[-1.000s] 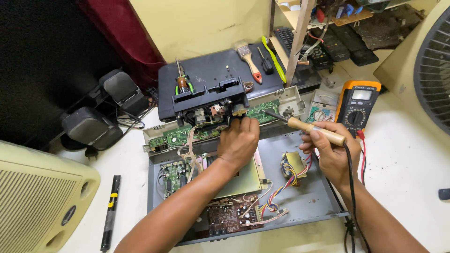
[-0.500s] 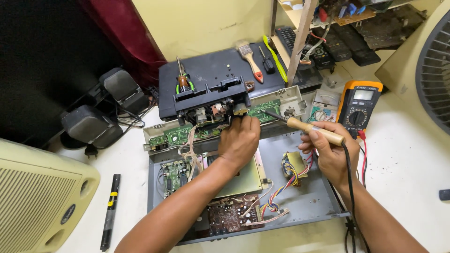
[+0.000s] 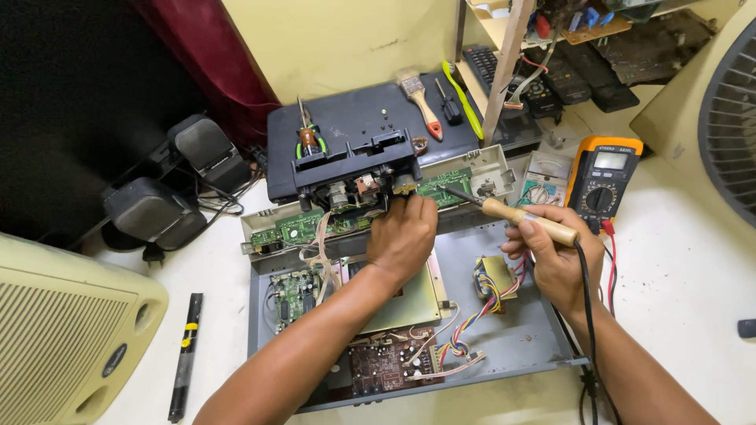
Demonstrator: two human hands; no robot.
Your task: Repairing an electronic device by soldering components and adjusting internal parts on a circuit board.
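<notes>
White and a little dirty, the workbench (image 3: 693, 267) carries an opened electronic device, and the yellow wall (image 3: 346, 39) closes the scene behind it. At the left lies one cream speaker cabinet (image 3: 55, 338) on its side, and on the right edge one fan grille (image 3: 728, 126) is partly visible; both seem pushed away to leave room in the middle. The grey metal chassis (image 3: 535, 338) lies flat and open near the person, so that the boards inside are reachable from above. Its black top cover (image 3: 346, 126) is placed behind and serves as a shelf for small tools. Two small dark speakers (image 3: 150, 208) stand at the left. One orange multimeter (image 3: 602, 177) stands tilted at the right, its screen toward the person, probably so it can be read easily. Inside the chassis one brown circuit board (image 3: 382, 366), one small green board (image 3: 293, 290) and one transformer (image 3: 494, 277) with coloured wires can be counted. The long green front board (image 3: 307, 226) is lifted on its edge at the far side of the chassis. The left hand (image 3: 403, 236) is closed on the mechanism beside this board, its fingers curled over it, apparently to keep it steady. The right hand (image 3: 551, 256), apart from the left, grips one soldering iron (image 3: 516, 218) by its wooden handle, and the tip points at the board. On the cover lie one paintbrush (image 3: 419, 101), one pair of pliers (image 3: 305, 135) and one screwdriver (image 3: 449, 102). One black marker (image 3: 186, 354) lies at the front left.
</notes>
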